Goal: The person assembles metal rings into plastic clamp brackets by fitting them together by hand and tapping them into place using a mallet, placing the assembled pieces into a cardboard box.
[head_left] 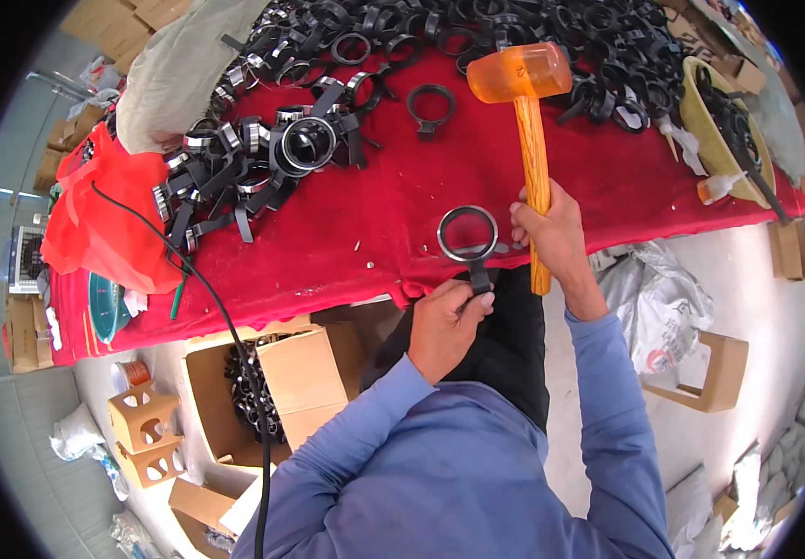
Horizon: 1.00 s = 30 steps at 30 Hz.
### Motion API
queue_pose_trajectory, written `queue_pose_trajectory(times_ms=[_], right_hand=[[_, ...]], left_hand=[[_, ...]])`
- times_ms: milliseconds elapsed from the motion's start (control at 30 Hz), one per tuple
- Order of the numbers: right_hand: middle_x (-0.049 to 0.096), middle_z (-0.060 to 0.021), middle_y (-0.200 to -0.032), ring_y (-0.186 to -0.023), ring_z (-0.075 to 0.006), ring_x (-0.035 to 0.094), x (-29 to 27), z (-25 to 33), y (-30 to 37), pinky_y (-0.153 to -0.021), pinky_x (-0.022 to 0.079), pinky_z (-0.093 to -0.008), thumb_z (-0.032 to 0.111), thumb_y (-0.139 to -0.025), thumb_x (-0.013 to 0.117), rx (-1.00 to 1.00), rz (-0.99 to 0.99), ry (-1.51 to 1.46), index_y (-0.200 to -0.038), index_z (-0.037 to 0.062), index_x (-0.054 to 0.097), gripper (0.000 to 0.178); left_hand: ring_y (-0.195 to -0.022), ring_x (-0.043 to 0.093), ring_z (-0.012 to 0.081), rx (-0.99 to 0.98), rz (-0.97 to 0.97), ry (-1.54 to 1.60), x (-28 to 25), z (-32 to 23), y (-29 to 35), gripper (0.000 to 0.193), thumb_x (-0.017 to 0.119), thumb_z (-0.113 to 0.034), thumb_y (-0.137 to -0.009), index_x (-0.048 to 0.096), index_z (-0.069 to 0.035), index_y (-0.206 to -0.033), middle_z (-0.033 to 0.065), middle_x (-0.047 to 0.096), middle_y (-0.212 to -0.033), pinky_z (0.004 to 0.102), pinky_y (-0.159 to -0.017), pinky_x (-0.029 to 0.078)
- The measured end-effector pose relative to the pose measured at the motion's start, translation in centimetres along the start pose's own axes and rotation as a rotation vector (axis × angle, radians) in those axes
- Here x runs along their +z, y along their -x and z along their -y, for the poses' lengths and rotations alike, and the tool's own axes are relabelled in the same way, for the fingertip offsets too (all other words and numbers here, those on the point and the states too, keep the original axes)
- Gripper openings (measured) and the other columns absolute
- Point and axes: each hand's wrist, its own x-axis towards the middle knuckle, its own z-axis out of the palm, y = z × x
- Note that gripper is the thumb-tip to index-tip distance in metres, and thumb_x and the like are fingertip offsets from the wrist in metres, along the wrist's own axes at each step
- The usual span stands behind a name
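My right hand [552,228] is wrapped round the wooden handle of a mallet [519,73] with a translucent orange head, held upright over the table. Between the thumb and fingers of my left hand [447,326] is the short tab of a black ring bracket [467,234] with a silvery rim. Its ring stands at the near edge of the red-covered table [328,261]; whether it rests on the cloth I cannot tell. Beyond my hands, a single black ring [430,107] lies apart on the cloth.
Silver-rimmed ring brackets [263,154] pile up at left, with black rings [598,56] heaped along the back. A red bag [114,219] sits at the left edge. A yellow basket [701,121] stands at right. Below are a cardboard box [305,377] and a black cable [235,335].
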Motion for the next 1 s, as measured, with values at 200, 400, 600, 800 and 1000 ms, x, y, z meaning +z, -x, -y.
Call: queue_pose_trajectory(times_ms=[200,400,600,800,1000], right_hand=[[0.067,-0.0073,-0.078,-0.06,-0.0131,0.066,-1.9,0.8,3.7,-0.055,0.053,-0.0275,0.006,-0.095,0.07,-0.011,-0.042,0.008,-0.107,-0.0008,0.057,0.02],[0.066,-0.007,-0.072,-0.058,-0.0135,0.066,-5.1,-0.5,13.0,-0.056,0.054,-0.0291,0.013,-0.091,0.077,0.136,-0.095,0.277,-0.099,0.0004,0.058,0.024],[0.065,-0.0072,-0.07,-0.055,-0.0131,0.062,-5.7,-2.7,19.2,-0.054,0.051,-0.0308,0.015,-0.089,0.079,0.295,-0.032,0.384,-0.097,-0.0007,0.059,0.026],[0.065,-0.0063,-0.072,-0.056,-0.0116,0.06,-5.4,-1.4,19.2,-0.054,0.05,-0.0296,0.01,-0.09,0.076,0.313,-0.053,0.388,-0.098,0.0,0.058,0.022],[0.066,-0.0065,-0.074,-0.055,-0.0113,0.06,-5.5,-1.3,19.3,-0.053,0.05,-0.0295,0.009,-0.09,0.076,0.313,-0.046,0.397,-0.098,-0.0001,0.059,0.021]], left_hand=[[-0.076,0.073,0.0315,0.094,-0.014,-0.09,1.6,3.2,-1.0,0.017,0.073,-0.016,-0.1,0.073,0.001,-0.102,0.017,0.07,-0.088,0.0392,-0.067,0.055],[-0.078,0.064,0.0461,0.229,-0.039,-0.298,1.5,3.7,-1.2,0.03,0.074,-0.023,-0.1,0.061,0.001,-0.086,0.0227,0.064,-0.085,0.0516,-0.065,0.05],[-0.076,0.065,0.0441,0.283,-0.069,-0.391,1.7,2.9,-1.6,0.028,0.074,-0.024,-0.099,0.062,-0.001,-0.088,0.0202,0.064,-0.082,0.0518,-0.064,0.051],[-0.076,0.065,0.0429,0.274,-0.059,-0.412,1.5,3.1,-1.7,0.03,0.073,-0.024,-0.099,0.061,-0.001,-0.087,0.0195,0.064,-0.082,0.0513,-0.064,0.052],[-0.079,0.066,0.0415,0.271,-0.033,-0.422,1.5,2.8,-1.9,0.03,0.074,-0.024,-0.099,0.06,-0.001,-0.086,0.0182,0.064,-0.082,0.0514,-0.067,0.052]])
